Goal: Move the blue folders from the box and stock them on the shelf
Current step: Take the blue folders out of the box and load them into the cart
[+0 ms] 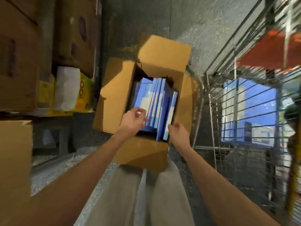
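Observation:
An open cardboard box (117, 88) stands on the floor in front of me, its flaps spread out. Several blue folders (156, 101) stand upright inside it. My left hand (132, 121) reaches into the near left side of the box, with curled fingers touching the folder edges. My right hand (178, 132) is at the near right corner, its fingers against the outermost folder; the frame is blurred, so the hold is unclear. More blue folders (250, 111) lie on the wire shelf (216, 98) at the right.
Stacked cardboard boxes (19, 62) and a yellow package (81, 95) fill the left side. A red item (268, 51) sits on an upper tier of the wire rack. Grey speckled floor (187, 22) lies beyond the box. My legs are below.

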{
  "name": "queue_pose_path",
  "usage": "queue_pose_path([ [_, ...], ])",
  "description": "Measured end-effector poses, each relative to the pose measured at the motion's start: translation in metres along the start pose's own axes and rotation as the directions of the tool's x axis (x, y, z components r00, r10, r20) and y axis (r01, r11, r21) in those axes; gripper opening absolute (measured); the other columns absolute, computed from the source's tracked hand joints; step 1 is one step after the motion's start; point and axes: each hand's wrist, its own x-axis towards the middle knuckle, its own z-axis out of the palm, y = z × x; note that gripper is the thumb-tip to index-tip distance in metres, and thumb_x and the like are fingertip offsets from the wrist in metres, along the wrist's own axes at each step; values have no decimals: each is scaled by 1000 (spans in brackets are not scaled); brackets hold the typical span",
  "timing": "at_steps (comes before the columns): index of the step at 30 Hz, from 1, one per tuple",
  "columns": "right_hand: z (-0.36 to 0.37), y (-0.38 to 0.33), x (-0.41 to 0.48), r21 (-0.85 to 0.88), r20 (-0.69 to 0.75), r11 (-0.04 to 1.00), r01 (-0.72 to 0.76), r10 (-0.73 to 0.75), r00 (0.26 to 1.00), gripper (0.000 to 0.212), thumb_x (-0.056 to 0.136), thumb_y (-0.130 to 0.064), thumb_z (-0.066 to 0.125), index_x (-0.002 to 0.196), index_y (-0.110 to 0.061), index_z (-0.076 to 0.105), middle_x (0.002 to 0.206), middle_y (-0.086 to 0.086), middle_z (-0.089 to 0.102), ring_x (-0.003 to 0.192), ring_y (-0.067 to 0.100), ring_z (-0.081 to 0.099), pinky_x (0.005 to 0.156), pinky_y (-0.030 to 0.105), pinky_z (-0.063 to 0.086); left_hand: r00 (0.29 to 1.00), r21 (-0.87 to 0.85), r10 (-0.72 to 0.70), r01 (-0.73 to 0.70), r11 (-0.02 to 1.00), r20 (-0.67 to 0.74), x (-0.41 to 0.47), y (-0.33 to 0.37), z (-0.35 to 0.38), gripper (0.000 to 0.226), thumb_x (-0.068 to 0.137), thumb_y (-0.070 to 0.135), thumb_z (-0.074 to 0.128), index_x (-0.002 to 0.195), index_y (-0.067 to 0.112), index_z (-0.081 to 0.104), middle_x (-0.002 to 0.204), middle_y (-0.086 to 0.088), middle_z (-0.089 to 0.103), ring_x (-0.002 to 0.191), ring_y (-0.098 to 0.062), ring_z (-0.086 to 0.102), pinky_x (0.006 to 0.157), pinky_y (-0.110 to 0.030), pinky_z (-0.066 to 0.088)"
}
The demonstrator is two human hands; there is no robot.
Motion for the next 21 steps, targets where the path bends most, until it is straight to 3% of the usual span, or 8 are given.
queue_pose_path([
  [4, 34, 22, 75, -52, 18, 999, 14, -13, 1000, 77, 97, -53, 53, 152, -4, 29, 150, 16, 45, 132, 35, 48, 107, 43, 43, 998, 3, -42, 42, 999, -41, 56, -32, 29, 22, 102, 31, 53, 112, 14, 62, 85, 0, 75, 58, -16, 70, 51, -28, 50],
  [7, 56, 45, 135, -80, 31, 997, -9, 12, 999, 96, 88, -63, 60, 153, -3, 24, 149, 15, 46, 134, 34, 47, 109, 46, 41, 996, 76, -64, 69, 995, -68, 100, -64, 51, 15, 99, 34, 53, 101, 23, 63, 80, 7, 74, 65, -16, 71, 51, -25, 46],
  [9, 70, 59, 171, -50, 47, 997, -67, 69, 996, 116, 68, -88, 57, 150, -9, 31, 122, 6, 59, 103, 23, 61, 91, 40, 51, 996, 173, -36, 49, 984, -80, 122, -82, 57, 18, 99, 35, 53, 108, 25, 64, 92, 7, 73, 74, -15, 69, 57, -23, 48],
  [10, 78, 68, 189, -41, 32, 996, -83, 84, 996, 123, 54, -99, 52, 142, -14, 39, 105, 0, 56, 82, 14, 57, 80, 34, 50, 998, 241, -11, 27, 970, -69, 130, -90, 60, 22, 99, 36, 52, 115, 25, 64, 100, 7, 71, 78, -13, 67, 60, -21, 47],
  [11, 88, 76, 202, -31, 33, 995, -90, 91, 995, 124, 46, -104, 50, 136, -19, 40, 105, -2, 52, 77, 12, 52, 78, 31, 47, 999, 302, 14, 2, 953, -52, 141, -100, 63, 27, 100, 36, 52, 122, 26, 62, 108, 7, 69, 86, -11, 64, 66, -20, 46],
  [14, 107, 82, 218, 0, 52, 997, -79, 79, 995, 142, 52, -97, 58, 158, -16, 8, 151, 6, 41, 121, 33, 56, 100, 47, 50, 999, 382, 45, -37, 924, -12, 162, -126, 75, 35, 101, 36, 51, 133, 25, 57, 128, 2, 64, 111, -15, 59, 82, -22, 39],
  [17, 113, 80, 225, 43, 3, 997, -59, 59, 998, 137, 60, -88, 64, 159, -16, 4, 160, 8, 30, 139, 35, 42, 109, 50, 43, 999, 379, 45, -32, 925, -27, 173, -137, 77, 35, 102, 37, 51, 133, 22, 57, 129, 1, 62, 107, -12, 57, 82, -23, 40],
  [21, 115, 92, 239, 131, -18, 991, 15, -13, 1000, 95, 79, -65, 70, 152, -16, 34, 147, 2, 49, 130, 19, 47, 107, 28, 38, 997, 381, 63, -46, 923, -33, 182, -153, 77, 35, 102, 39, 51, 132, 20, 57, 128, 1, 63, 112, -16, 59, 82, -26, 44],
])
